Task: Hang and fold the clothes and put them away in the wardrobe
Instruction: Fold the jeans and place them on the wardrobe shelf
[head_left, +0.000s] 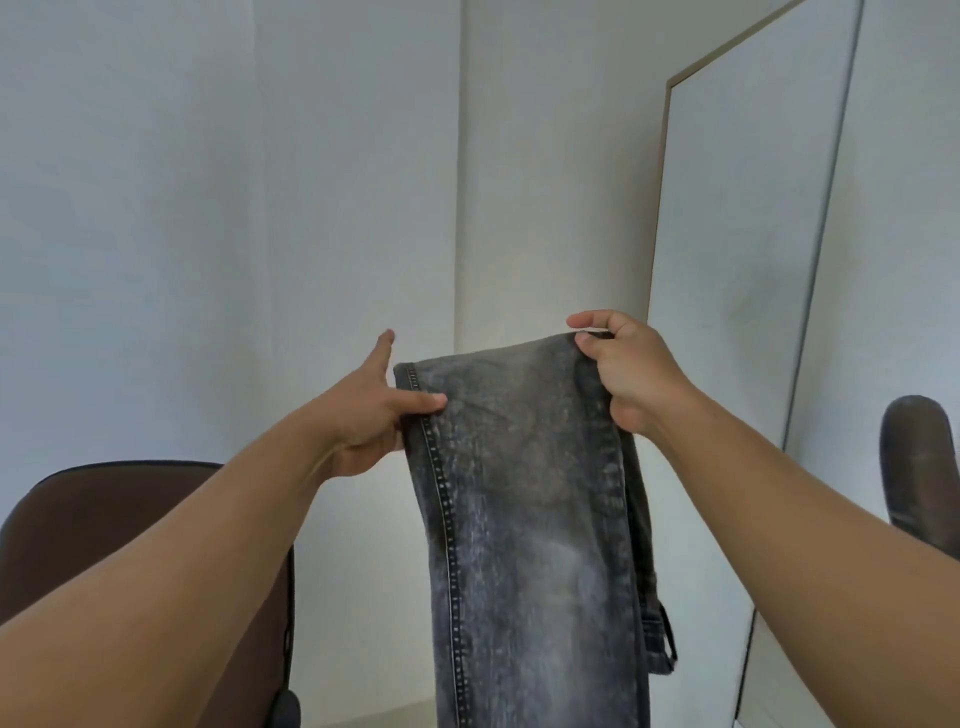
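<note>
Grey acid-washed jeans (524, 499) held up in the air between both hands, hanging straight down from them and running out of the bottom of the view. Top edge of the fabric spans from one hand to the other, slightly higher at the right-hand side.

Left hand (363, 421): thumb pressed flat on the front of the denim at the stitched side seam, just below the upper left corner; index finger points up and away from the cloth, free of it. Remaining fingers are behind the fabric, hidden, so the pinch is read from the thumb alone. Grasping the jeans at their left edge.

Right hand (631, 374): fingers curled over the upper right corner, thumb on the near side, fabric bunched in the grip. Grasping the jeans firmly. Below this hand a second layer of denim hangs behind the front one, with a belt loop (655, 621) showing on the right edge well below the wrist.

Both forearms stretched forward, bare.

Brown chair back (119, 525) below and left of the left forearm. White wardrobe door (737, 234) with pale wood edge beyond and right of the right hand. Dark rounded object, blurred, at far right beyond the right forearm; cannot identify
</note>
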